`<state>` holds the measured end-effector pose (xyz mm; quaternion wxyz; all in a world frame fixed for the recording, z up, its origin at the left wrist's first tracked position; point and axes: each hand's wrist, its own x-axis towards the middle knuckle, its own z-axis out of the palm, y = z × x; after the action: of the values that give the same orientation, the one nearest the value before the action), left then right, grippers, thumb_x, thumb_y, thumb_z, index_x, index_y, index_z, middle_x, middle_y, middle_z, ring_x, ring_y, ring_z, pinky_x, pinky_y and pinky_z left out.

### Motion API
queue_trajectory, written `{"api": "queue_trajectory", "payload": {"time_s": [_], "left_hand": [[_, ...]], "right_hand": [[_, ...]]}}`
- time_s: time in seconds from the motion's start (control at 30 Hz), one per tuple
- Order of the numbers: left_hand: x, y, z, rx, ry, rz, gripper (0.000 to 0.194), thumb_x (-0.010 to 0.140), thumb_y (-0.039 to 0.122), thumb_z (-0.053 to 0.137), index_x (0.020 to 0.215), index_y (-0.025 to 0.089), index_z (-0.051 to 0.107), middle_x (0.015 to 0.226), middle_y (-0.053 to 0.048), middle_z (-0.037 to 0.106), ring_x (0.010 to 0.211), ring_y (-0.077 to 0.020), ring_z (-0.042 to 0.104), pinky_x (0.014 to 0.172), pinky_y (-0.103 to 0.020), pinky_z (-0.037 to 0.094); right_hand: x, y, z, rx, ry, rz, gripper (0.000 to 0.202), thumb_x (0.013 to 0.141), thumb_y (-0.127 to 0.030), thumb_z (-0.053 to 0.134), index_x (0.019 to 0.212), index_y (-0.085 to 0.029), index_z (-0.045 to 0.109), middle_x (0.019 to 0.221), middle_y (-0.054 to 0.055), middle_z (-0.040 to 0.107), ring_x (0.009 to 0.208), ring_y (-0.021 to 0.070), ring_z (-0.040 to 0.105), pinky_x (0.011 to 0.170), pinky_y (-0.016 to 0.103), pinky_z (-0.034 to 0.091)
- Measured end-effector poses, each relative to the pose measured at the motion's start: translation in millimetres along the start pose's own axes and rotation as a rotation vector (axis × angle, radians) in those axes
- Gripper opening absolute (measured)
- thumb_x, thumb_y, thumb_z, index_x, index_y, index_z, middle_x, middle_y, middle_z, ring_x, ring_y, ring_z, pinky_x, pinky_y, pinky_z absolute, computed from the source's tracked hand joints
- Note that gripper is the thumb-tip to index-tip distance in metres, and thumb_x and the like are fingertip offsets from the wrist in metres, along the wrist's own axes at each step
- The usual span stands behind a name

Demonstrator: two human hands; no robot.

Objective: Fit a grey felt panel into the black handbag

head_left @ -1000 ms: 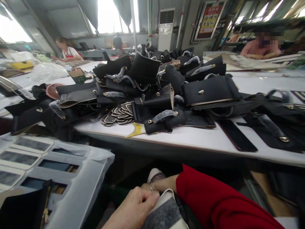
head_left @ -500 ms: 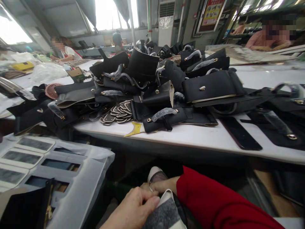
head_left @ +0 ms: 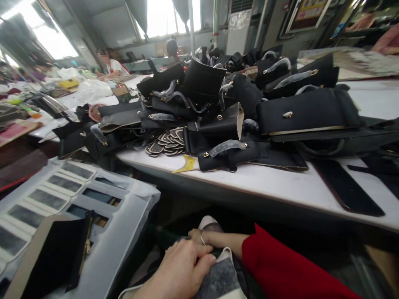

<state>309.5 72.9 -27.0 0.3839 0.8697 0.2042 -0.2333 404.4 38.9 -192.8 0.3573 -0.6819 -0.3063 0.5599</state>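
Observation:
My left hand (head_left: 183, 268) is low in the middle, its fingers curled and closed, with the thumb bent toward them. What it grips, if anything, is hidden under it. The thumb lies against a grey and white piece with a pale edge (head_left: 220, 274), which rests over my lap. My right hand (head_left: 196, 236) reaches across from the right in a red sleeve (head_left: 280, 261), with a thin bracelet at the wrist. It sits just beyond my left hand, its fingers mostly hidden. Past it shows a light shoe tip (head_left: 209, 222).
A white table (head_left: 280, 187) bears piled black bag parts (head_left: 308, 110), stacked dark tabs (head_left: 168, 141), a yellow scrap (head_left: 187, 164) and a phone (head_left: 349, 187). At left, a plastic-covered surface (head_left: 131, 216) holds white-framed panels (head_left: 46, 199) and a black zippered piece (head_left: 59, 253). People sit farther back.
The view has turned left, so the table things appear farther right and more of the left panels shows. Both hands keep nearly the same pose together.

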Motion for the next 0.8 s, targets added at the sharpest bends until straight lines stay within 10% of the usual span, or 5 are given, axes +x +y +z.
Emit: {"api": "queue_trajectory", "payload": {"time_s": [0.3, 0.63, 0.8], "left_hand": [[-1.8, -14.2, -10.5, -0.197, -0.103, 0.028, 0.033, 0.084, 0.03, 0.046, 0.055, 0.021, 0.035, 0.051, 0.006, 0.032, 0.049, -0.0113, 0.031, 0.047, -0.028, 0.022], [-30.5, -73.5, -34.5, -0.327, -0.18, -0.044, 0.034, 0.088, 0.032, 0.05, 0.056, 0.02, 0.045, 0.055, 0.006, 0.038, 0.054, -0.0111, 0.032, 0.054, -0.028, 0.025], [-26.1, -139.5, -7.7, -0.516, -0.08, -0.215, 0.042, 0.093, 0.051, 0.049, 0.071, 0.017, 0.06, 0.064, 0.004, 0.05, 0.058, -0.0121, 0.045, 0.062, -0.028, 0.038]], "right_hand": [[-25.6, -58.3, -51.3, -0.283, 0.012, 0.002, 0.032, 0.101, -0.042, 0.05, 0.094, -0.014, 0.063, 0.079, -0.001, 0.063, 0.065, 0.0122, 0.062, 0.062, 0.028, 0.054], [-62.5, -95.2, -4.6, -0.7, -0.017, -0.175, 0.033, 0.1, -0.036, 0.043, 0.083, -0.017, 0.064, 0.084, 0.006, 0.065, 0.08, 0.019, 0.061, 0.075, 0.033, 0.045], [-67.4, -91.9, 0.4, -0.865, -0.08, -0.248, 0.034, 0.101, -0.037, 0.037, 0.096, -0.02, 0.066, 0.087, 0.007, 0.065, 0.083, 0.02, 0.062, 0.077, 0.031, 0.043]]}}
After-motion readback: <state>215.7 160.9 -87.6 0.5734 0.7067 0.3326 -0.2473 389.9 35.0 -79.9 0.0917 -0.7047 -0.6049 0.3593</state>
